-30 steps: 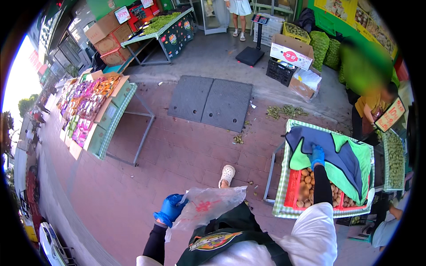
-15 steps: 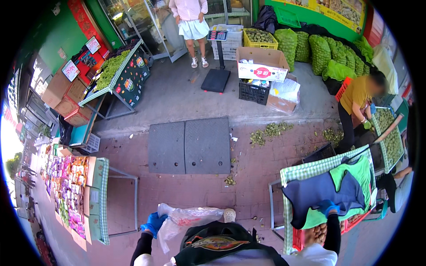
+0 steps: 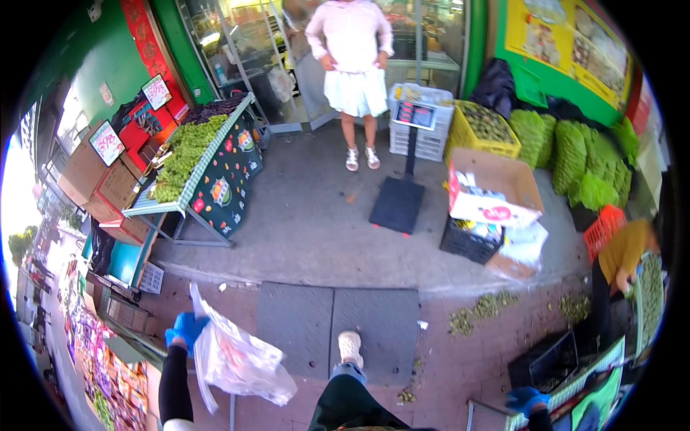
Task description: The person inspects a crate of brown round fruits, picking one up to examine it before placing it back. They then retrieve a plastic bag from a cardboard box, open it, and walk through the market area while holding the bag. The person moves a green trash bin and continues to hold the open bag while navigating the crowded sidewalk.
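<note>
My left hand (image 3: 187, 330), in a blue glove, is closed on the top of a thin white plastic bag (image 3: 241, 359) with faint red print. The bag hangs loose and flared to the right of the hand. My right hand (image 3: 528, 400), also gloved in blue, is at the lower right beside the edge of a table with a green-checked cloth (image 3: 575, 386). Its fingers look loosely stretched to the left, with nothing visible in them. My foot in a pale clog (image 3: 350, 346) is on a dark ramp plate (image 3: 295, 316).
A black floor scale (image 3: 398, 204) stands ahead on the raised pavement, a person in a white skirt (image 3: 356, 93) behind it. Right of it, an open carton (image 3: 496, 188) tops a black crate (image 3: 471, 241). Grapes (image 3: 190, 147) cover a stand at left. Another person (image 3: 625, 258) bends over a bin at right.
I have stepped forward onto the ramp plate. My right hand has left the dark cloth on the right-hand table. The bag in my left hand has swung up and out to the left.
</note>
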`<state>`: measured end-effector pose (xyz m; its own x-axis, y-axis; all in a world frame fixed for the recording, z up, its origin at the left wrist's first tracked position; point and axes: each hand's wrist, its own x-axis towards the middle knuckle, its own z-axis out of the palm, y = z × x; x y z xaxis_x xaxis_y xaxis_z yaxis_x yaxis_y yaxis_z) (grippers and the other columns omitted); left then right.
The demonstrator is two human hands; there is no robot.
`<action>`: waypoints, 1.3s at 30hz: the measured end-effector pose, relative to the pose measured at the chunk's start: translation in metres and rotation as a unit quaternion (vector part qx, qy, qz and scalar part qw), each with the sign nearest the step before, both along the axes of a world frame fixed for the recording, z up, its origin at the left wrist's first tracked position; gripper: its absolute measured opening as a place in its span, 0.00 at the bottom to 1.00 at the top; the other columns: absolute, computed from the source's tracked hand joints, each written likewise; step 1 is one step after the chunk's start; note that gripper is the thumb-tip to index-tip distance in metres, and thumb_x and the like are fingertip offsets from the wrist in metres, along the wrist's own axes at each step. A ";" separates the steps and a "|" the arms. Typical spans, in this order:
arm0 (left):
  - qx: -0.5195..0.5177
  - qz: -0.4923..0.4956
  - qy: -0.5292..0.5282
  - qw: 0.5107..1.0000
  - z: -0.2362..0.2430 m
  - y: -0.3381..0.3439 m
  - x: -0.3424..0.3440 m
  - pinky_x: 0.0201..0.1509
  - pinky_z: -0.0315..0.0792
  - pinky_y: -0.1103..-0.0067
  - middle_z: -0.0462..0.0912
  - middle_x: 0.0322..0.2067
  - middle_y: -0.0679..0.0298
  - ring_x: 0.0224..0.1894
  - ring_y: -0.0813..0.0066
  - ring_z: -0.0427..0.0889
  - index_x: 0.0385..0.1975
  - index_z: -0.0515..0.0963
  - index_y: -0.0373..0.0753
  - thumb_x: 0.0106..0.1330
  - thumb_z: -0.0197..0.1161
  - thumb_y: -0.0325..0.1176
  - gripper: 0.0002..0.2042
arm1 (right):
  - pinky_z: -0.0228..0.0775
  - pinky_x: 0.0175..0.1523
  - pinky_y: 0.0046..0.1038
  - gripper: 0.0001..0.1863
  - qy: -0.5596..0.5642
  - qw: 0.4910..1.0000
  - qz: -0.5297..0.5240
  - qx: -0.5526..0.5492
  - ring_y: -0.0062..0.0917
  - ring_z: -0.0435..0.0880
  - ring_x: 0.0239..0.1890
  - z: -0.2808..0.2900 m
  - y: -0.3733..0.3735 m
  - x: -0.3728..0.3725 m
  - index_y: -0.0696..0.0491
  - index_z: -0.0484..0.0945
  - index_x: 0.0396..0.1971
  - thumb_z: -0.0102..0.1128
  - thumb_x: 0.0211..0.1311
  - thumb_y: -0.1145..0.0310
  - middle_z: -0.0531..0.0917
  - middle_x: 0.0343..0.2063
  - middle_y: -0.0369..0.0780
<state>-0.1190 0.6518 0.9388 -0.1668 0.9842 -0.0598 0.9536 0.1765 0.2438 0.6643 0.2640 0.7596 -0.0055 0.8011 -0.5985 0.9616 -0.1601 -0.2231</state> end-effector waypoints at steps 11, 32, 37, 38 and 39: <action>0.079 -0.262 0.124 0.954 0.131 0.468 0.076 0.34 0.70 0.66 0.78 0.26 0.51 0.32 0.53 0.77 0.22 0.78 0.39 0.52 0.53 0.46 0.16 | 0.65 0.51 0.35 0.31 0.040 0.992 0.095 -0.067 0.40 0.74 0.46 0.158 0.461 -0.083 0.48 0.71 0.48 0.56 0.47 0.43 0.76 0.45 0.45; 0.084 -0.201 -0.369 0.903 0.233 0.846 0.004 0.40 0.72 0.77 0.79 0.31 0.55 0.33 0.66 0.78 0.34 0.77 0.33 0.50 0.58 0.23 0.10 | 0.68 0.34 0.30 0.06 0.340 0.862 0.302 0.225 0.36 0.78 0.29 0.387 1.369 -0.338 0.56 0.79 0.26 0.59 0.45 0.74 0.78 0.26 0.43; 0.021 -0.021 -0.313 0.949 0.275 1.030 0.025 0.34 0.72 0.77 0.80 0.25 0.55 0.27 0.64 0.78 0.31 0.78 0.36 0.55 0.61 0.35 0.10 | 0.69 0.37 0.26 0.06 0.266 0.912 0.073 0.304 0.29 0.79 0.31 0.430 1.494 -0.286 0.55 0.80 0.27 0.56 0.47 0.76 0.80 0.27 0.41; 0.044 -0.060 -0.307 0.949 0.259 1.074 0.027 0.34 0.72 0.76 0.80 0.26 0.55 0.27 0.64 0.78 0.32 0.78 0.36 0.54 0.62 0.35 0.11 | 0.69 0.38 0.26 0.07 0.263 0.908 0.073 0.318 0.29 0.79 0.32 0.439 1.522 -0.277 0.55 0.80 0.28 0.56 0.48 0.76 0.80 0.27 0.41; 0.070 -0.101 -0.299 0.946 0.245 1.126 0.031 0.34 0.72 0.76 0.80 0.27 0.54 0.28 0.64 0.79 0.32 0.78 0.36 0.54 0.62 0.36 0.11 | 0.69 0.39 0.25 0.07 0.260 0.902 0.072 0.337 0.29 0.79 0.32 0.448 1.556 -0.267 0.55 0.79 0.29 0.56 0.48 0.76 0.80 0.28 0.41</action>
<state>-0.0879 1.7776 1.1835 0.0476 0.9976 0.0494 0.6492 -0.0685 0.7576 0.3970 1.8197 1.2077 -0.2786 0.9506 0.1371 0.6992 0.2986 -0.6495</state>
